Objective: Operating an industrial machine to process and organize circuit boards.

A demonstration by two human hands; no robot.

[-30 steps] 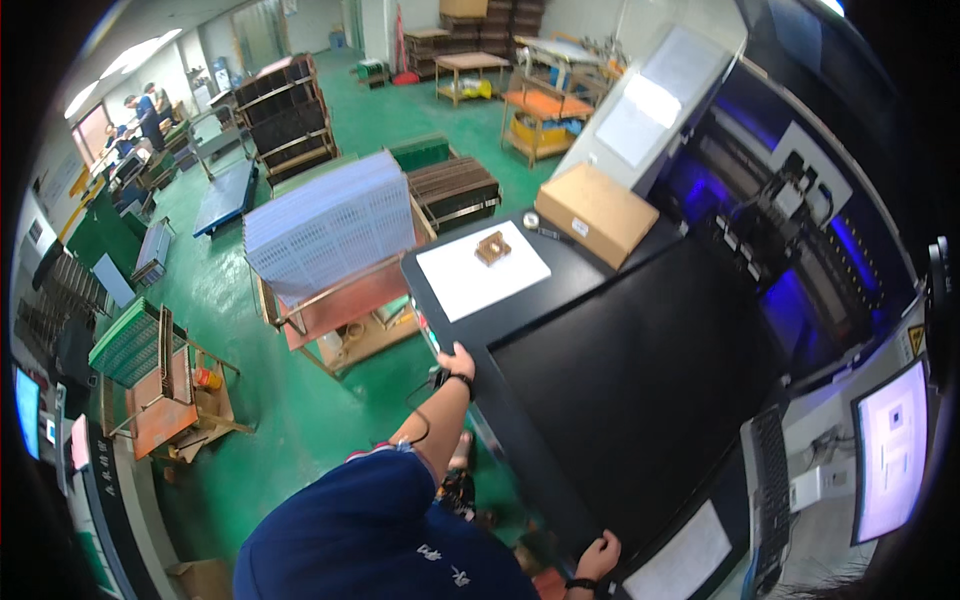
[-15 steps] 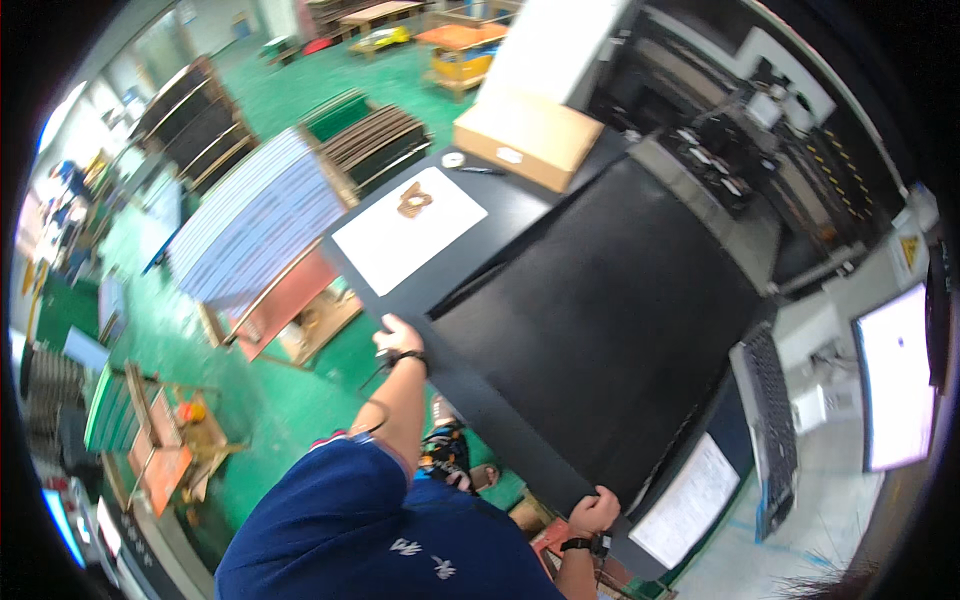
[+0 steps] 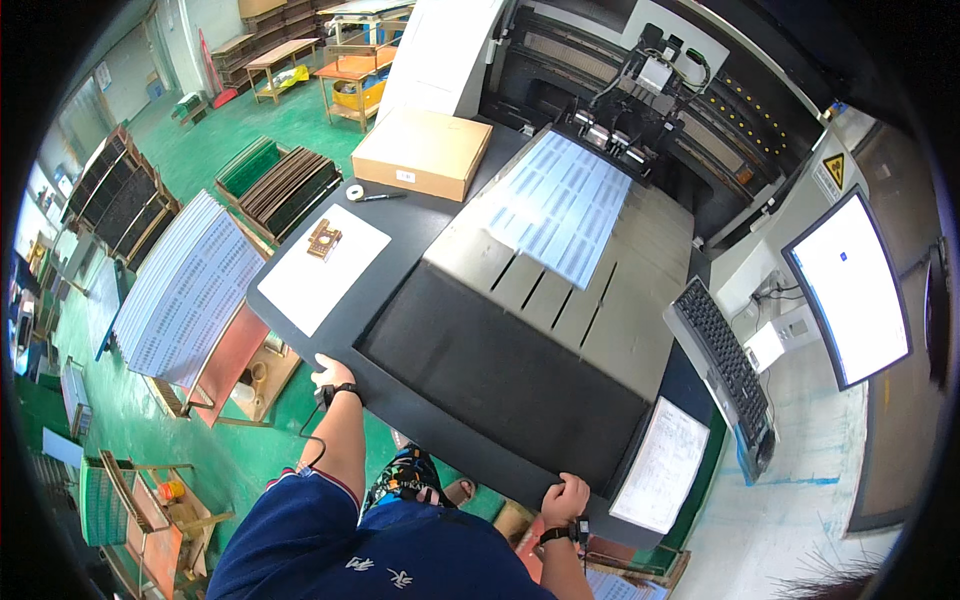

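My left hand (image 3: 332, 374) holds the front left edge of the dark grey machine table (image 3: 450, 450). Farther right along that same edge, my right hand (image 3: 567, 497) curls its fingers over the rim. Between and beyond them lies a black bellows-like cover (image 3: 510, 365). Behind the cover a metal bed (image 3: 640, 300) with dark slots shows. On the bed lies a pale blue printed sheet (image 3: 565, 215), its far end under the machine's head (image 3: 615, 140). Neither hand touches the sheet.
On the table's left are a white sheet (image 3: 335, 275) with a brown cut-out piece (image 3: 324, 239), a tape roll (image 3: 354, 192), a pen and a cardboard box (image 3: 420, 155). Papers (image 3: 660, 465), a keyboard (image 3: 725, 345) and a monitor (image 3: 850, 285) stand right. Stacked panels (image 3: 190, 290) stand left.
The metal bed with the pale blue sheet has come into view where black cover stretched before; the cover is now shorter. My view has shifted. Both hands stay on the table edge.
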